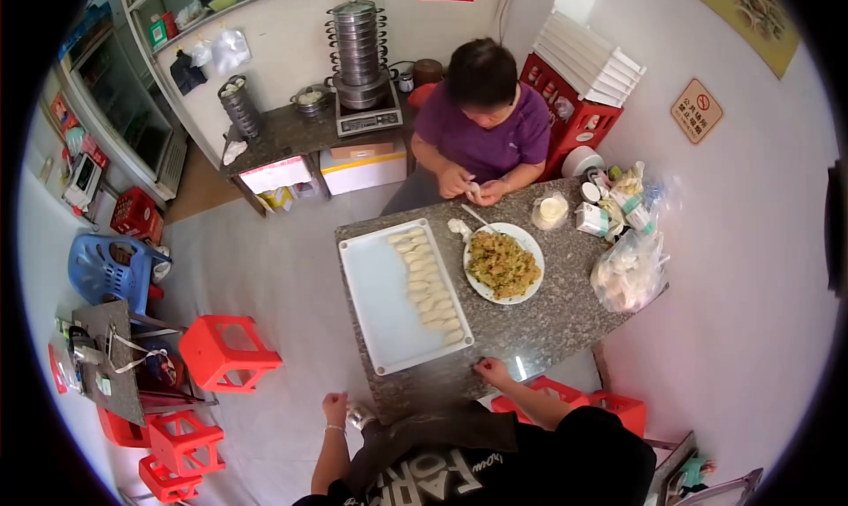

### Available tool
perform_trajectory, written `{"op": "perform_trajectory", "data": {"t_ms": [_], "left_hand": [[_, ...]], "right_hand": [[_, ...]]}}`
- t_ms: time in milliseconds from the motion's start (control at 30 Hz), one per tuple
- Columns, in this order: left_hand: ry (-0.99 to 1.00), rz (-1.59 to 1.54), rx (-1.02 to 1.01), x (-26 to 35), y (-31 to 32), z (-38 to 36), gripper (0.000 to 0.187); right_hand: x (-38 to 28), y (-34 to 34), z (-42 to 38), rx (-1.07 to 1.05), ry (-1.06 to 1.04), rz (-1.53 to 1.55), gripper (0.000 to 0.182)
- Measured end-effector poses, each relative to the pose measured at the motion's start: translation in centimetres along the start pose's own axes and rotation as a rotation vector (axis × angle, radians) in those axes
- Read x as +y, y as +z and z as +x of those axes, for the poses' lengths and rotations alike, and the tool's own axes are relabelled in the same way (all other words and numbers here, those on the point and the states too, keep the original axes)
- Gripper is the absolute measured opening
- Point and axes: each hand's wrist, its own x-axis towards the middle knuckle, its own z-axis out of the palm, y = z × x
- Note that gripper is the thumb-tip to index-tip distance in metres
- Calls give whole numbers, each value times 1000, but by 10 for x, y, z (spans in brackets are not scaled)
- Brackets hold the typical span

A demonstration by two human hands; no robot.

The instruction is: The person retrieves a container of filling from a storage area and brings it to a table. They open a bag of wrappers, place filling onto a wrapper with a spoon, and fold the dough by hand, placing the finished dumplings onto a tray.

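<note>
My left hand [334, 408] hangs off the table's left front corner, fingers curled, with nothing visible in it. At the table's front edge my right hand [491, 371] is closed; a small dark patch shows at its fingers, too small to name. Nearest to it is a white tray [375, 303] with rows of dumplings [430, 285] along its right side. Beside the tray stands a white plate [478, 287] heaped with chopped filling [505, 266], a utensil handle resting on its rim. Across the table a person in purple [481, 122] pinches a pale dumpling wrapper [475, 189] in both hands.
On the table [565, 307], a jar [549, 211], small cartons [592, 219] and a plastic bag [629, 272] stand at the right. Red stools [228, 351] are at left and under the near edge. A steamer stack [358, 51] rises on the back counter.
</note>
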Motion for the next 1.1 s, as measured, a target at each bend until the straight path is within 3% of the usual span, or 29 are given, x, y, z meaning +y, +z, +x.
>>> {"op": "perform_trajectory", "data": {"t_ms": [67, 100, 233, 267, 333, 400, 467, 500, 600, 700, 767, 833, 900, 933, 967, 1067, 1100], "left_hand": [[66, 102, 63, -62, -45, 13, 19], [-6, 52, 73, -59, -67, -3, 17], [-181, 31, -75, -101, -174, -14, 20], [445, 408, -301, -116, -215, -6, 23], [-20, 335, -394, -102, -275, -9, 31], [-461, 35, -171, -113, -332, 2, 31], [-512, -20, -45, -121, -395, 16, 29], [-480, -107, 107, -115, -418, 14, 24], [-509, -151, 227, -113, -474, 45, 18], [-495, -66, 254, -113, -497, 67, 14], [-508, -249, 202, -107, -499, 98, 13], [-448, -300, 130, -96, -491, 127, 17], [-384, 31, -41, -76, -486, 151, 25], [1, 431, -236, -96, -484, 186, 22], [446, 806, -258, -87, -484, 209, 20], [204, 594, -265, -46, -492, 271, 20], [191, 586, -235, -27, -500, 293, 20]], "right_hand": [[-9, 19, -19, -77, -70, -97, 25], [-18, 35, -26, -156, -136, -196, 27], [-75, 137, -58, -501, -40, -147, 30], [-97, 178, -66, -517, -72, -136, 30], [-141, 249, -81, -546, -98, -326, 29], [-151, 341, -84, -675, -90, -131, 29], [-206, 403, -93, -809, -288, -359, 31], [-224, 425, -92, -809, -298, -364, 31], [-265, 482, -71, -807, -446, -351, 27], [-256, 495, -29, -664, -301, -224, 28], [-271, 482, -2, -608, -198, -339, 28], [-262, 478, 34, -489, -44, -339, 27], [-244, 480, 80, -456, 48, -371, 28], [-245, 482, 103, -570, -95, -642, 29], [-250, 485, 129, -672, -248, -919, 29], [-258, 506, 203, -563, -486, -821, 37], [-274, 515, 236, -665, -581, -571, 36]]}}
